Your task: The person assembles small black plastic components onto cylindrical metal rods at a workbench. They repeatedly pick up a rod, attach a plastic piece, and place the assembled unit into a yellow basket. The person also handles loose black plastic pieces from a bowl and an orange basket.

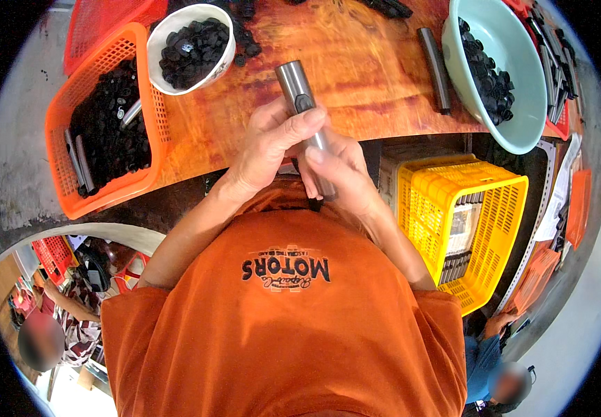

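A grey metal tube (pixel 291 78) with a black oval piece set in its side is held in both hands, tilted, in front of my chest at the table's near edge. My left hand (pixel 262 149) is closed round its middle, the thumb lying by the black oval piece. Lower down, my right hand (pixel 348 174) grips the same tube, thumb along it; part of that end is hidden by the fingers. Another dark tube (pixel 434 69) lies on the table to the right. Small black parts fill a white bowl (pixel 156 57) beyond my left hand.
An orange basket (pixel 149 90) at left holds black parts and a few tubes. At right, a pale blue basin (pixel 523 55) contains more black parts. A yellow crate (pixel 422 187) with stacked tubes stands below the wooden table (pixel 356 62). Other people are at lower left and lower right.
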`<state>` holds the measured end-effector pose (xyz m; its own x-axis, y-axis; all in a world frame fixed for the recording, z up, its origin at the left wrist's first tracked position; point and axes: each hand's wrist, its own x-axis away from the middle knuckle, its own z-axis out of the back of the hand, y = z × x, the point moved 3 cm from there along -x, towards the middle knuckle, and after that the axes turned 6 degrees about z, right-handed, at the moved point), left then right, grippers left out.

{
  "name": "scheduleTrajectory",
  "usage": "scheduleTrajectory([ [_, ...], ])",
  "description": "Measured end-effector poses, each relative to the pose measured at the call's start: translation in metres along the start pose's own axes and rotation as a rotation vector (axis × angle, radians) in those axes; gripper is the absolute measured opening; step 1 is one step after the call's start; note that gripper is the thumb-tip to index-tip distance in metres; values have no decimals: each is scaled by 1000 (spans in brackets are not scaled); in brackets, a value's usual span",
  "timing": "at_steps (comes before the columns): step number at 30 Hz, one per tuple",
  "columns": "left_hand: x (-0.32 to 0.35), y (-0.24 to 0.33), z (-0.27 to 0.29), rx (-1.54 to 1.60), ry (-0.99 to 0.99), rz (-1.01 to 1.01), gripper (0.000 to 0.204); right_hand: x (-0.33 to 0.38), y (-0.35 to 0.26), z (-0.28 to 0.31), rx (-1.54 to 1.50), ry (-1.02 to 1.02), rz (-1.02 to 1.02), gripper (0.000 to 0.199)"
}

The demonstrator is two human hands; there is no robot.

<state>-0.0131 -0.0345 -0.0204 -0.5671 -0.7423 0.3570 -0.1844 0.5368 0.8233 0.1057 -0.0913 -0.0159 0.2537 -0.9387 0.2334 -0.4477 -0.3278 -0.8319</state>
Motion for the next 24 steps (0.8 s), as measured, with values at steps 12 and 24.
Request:
scheduleTrajectory([
  [12,-4,-9,3,80,36,18,60,7,-1,1,96,176,27,32],
  [24,-12,9,25,-462,292,-237,37,35,-24,16,1185,400,53,40],
])
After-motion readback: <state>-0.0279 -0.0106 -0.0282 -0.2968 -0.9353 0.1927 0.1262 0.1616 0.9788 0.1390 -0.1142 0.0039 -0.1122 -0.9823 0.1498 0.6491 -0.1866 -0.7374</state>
